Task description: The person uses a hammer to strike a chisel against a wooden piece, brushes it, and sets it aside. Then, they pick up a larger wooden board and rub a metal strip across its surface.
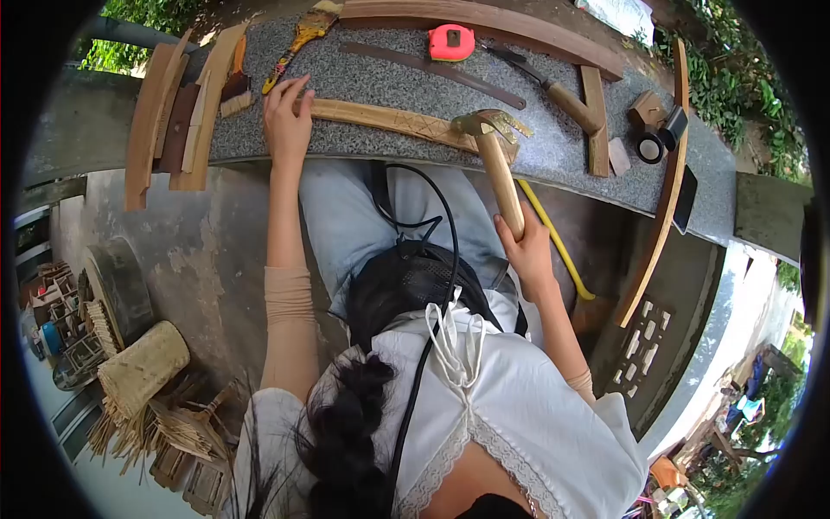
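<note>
My right hand (527, 246) is wrapped round the lower end of a hammer's wooden handle (500, 177). The hammer's metal claw head (488, 124) is over the right end of a long, slightly curved wooden strip (380, 115) on the granite slab. Whether head and strip touch is unclear. At the strip's left end, my left hand (288, 117) rests with its fingers forward and somewhat apart; the thumb is beside the strip's end. A metal ruler (432, 69) lies beyond the strip.
Around the granite slab (380, 69) lie a pink tape measure (451, 41), a knife (566, 104), a brush (235, 97), wooden pieces (149, 121) and small dark containers (650, 147). A long curved strip (661, 221) overhangs the right side. A yellow-handled tool (553, 233) stands below the edge.
</note>
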### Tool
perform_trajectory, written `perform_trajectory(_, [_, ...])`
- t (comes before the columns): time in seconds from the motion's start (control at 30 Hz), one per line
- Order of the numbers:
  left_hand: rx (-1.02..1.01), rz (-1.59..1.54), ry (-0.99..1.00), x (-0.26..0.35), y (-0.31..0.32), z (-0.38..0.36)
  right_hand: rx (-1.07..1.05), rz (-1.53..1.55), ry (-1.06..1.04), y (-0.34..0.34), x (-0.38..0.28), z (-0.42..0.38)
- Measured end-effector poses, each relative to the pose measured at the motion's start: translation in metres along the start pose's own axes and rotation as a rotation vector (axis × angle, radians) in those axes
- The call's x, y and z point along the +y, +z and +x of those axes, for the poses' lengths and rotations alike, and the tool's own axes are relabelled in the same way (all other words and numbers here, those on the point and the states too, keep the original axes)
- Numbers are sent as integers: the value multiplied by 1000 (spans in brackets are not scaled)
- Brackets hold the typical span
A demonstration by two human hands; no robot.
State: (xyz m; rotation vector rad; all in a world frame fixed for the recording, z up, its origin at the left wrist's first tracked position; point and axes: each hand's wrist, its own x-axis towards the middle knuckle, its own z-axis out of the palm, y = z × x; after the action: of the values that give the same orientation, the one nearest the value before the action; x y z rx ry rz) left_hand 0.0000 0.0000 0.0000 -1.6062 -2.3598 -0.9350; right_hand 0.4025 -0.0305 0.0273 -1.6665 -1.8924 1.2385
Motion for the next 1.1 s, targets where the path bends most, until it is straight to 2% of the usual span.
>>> perform_trajectory(0.07, [7, -197, 213, 31, -8, -15, -8, 4, -28, 6, 0, -3])
perform_trajectory(0.1, [-51, -299, 249, 63, 8, -21, 11, -15, -33, -5, 8, 7])
perform_trajectory(0.2, [-168, -353, 573, 100, 19, -46, 3, 17, -30, -1, 10, 6])
perform_trajectory(0.63, [-28, -326, 679, 108, 34, -56, 34, 51, -69, 8, 25, 12])
perform_trajectory(1.1, [-25, -201, 823, 101, 33, -53, 49, 74, -53, 12, 33, 13])
